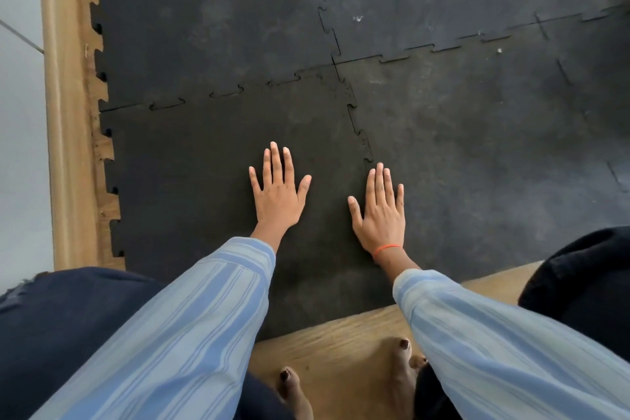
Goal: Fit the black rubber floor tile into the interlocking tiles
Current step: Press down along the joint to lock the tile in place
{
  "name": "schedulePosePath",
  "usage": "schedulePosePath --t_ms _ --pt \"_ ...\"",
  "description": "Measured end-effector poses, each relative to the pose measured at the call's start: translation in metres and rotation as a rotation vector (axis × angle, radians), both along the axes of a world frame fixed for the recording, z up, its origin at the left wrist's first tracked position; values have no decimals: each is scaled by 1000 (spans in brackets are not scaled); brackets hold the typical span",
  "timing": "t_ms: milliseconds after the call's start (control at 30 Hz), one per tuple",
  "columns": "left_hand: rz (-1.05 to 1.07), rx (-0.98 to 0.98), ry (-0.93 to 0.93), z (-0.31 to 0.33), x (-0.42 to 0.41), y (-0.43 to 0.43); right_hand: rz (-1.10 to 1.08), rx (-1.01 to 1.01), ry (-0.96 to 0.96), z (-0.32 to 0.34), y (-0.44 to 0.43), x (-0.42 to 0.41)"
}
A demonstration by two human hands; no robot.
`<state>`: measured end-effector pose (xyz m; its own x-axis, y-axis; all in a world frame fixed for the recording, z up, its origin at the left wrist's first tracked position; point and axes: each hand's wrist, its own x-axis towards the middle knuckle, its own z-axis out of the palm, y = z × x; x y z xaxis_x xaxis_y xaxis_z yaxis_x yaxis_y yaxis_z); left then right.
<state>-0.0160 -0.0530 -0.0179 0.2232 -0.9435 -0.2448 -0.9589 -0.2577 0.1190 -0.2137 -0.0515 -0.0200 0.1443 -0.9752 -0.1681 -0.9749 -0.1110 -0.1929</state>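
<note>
The black rubber floor tile (191, 187) lies flat at the near left, its toothed edges meshed with the neighbouring interlocking tiles (477, 147) beyond it and to its right. My left hand (278, 193) rests palm down on this tile, fingers spread. My right hand (380, 211) also lies flat with fingers apart, over the right-hand seam between the tile and its neighbour. An orange band circles the right wrist. Neither hand holds anything.
Wooden floor (341, 334) shows along the near edge and in a strip on the left (68, 112), beside a pale wall. My bare toes (402, 351) stand on the wood just behind the tile. My knees in dark trousers (579, 283) flank my arms.
</note>
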Motion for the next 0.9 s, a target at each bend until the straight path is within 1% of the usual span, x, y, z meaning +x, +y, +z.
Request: schedulePosePath --t_ms 133,267,367,467,700,800,900 --pt "13 8 -13 -2 0 -3 1 -35 23 -1 -3 2" --pt "-28 14 -5 0 1 2 -1 -15 16 1 1 1" --pt "-8 -34 -17 -1 -3 11 -47 1 -21 3 28 -5" --pt "6 -51 -16 -4 -7 14 -75 -17 -1 1 66 -13" --pt "17 -67 -28 -9 -8 14 -93 -64 13 1 68 -14" --pt "28 -83 -28 -9 -8 13 -139 -177 -104 2 43 -4" --pt "40 -91 -7 -9 -6 12 6 -236 -212 2 7 14"
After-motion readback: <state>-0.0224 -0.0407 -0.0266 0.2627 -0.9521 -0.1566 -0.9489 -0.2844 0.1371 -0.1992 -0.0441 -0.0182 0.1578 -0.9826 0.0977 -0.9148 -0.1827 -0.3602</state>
